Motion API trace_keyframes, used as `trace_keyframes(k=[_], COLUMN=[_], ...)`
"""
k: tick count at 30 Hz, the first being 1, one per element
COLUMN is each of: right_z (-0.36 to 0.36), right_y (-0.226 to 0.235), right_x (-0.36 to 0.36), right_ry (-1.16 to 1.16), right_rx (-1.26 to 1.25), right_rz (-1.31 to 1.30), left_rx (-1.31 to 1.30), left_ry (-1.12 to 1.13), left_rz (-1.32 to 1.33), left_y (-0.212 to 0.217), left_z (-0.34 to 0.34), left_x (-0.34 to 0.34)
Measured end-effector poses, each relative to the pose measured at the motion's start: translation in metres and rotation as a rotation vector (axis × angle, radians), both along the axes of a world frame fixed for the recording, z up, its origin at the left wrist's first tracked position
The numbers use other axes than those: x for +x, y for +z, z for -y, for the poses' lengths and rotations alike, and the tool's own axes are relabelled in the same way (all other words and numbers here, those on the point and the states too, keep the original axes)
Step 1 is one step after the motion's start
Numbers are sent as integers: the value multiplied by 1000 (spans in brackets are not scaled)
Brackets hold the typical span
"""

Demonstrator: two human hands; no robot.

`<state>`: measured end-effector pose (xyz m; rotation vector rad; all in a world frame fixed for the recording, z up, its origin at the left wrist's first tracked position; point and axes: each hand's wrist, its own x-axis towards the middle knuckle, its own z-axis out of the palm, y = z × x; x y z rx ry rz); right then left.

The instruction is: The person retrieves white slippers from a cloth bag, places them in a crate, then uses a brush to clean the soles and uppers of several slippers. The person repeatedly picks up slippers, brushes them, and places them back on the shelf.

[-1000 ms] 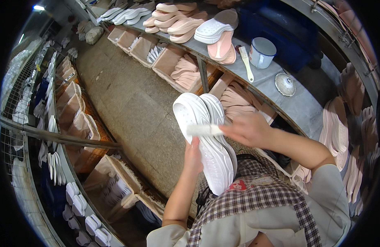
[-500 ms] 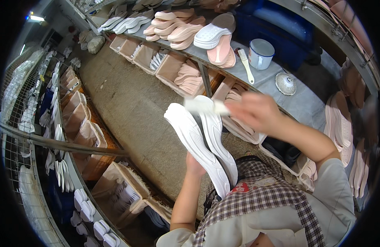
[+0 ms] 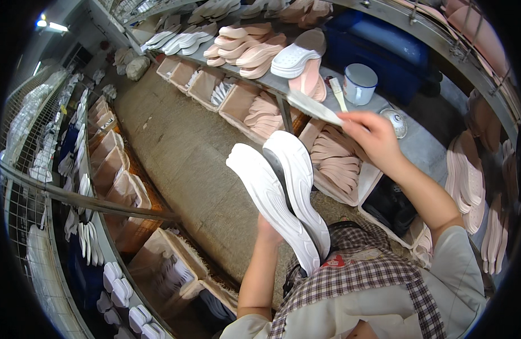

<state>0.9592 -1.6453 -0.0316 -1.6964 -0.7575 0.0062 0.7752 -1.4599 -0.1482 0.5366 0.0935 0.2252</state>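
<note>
My left hand holds a pair of white shoe soles from beneath. Their grooved sidewalls face up, and their lower ends rest near my checked apron. Most of that hand's fingers are hidden behind the soles. My right hand is closed on the handle of a white brush, raised above and to the right of the soles and apart from them. Behind its tip, on the bench, lie pink soles and a second brush with a pale handle.
A white enamel mug and a lid stand on the grey bench. Cloth-lined crates with pink soles sit beneath it. Racks and crates line the left side. A metal rail juts out there.
My right hand has lifted the brush off the upper part of the soles, up and to the right. The soles stay in my left hand, their upper ends slightly more apart.
</note>
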Motion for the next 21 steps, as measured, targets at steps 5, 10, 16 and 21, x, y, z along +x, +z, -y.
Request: trace_keyframes(k=[5, 10, 16, 21], right_z=[15, -22, 10, 76], right_y=[0, 7, -27, -78], right_x=[-59, -61, 11, 28], right_ry=[251, 110, -103, -445], right_rx=[-164, -418, 108, 295], right_rz=[440, 809, -486, -970], left_rx=[22, 290, 279, 50], left_ry=[3, -118, 111, 157], left_rz=[-17, -33, -317, 41], left_y=[-16, -27, -19, -14], left_z=[-10, -19, -36, -62], left_x=[-3, 6, 2, -6])
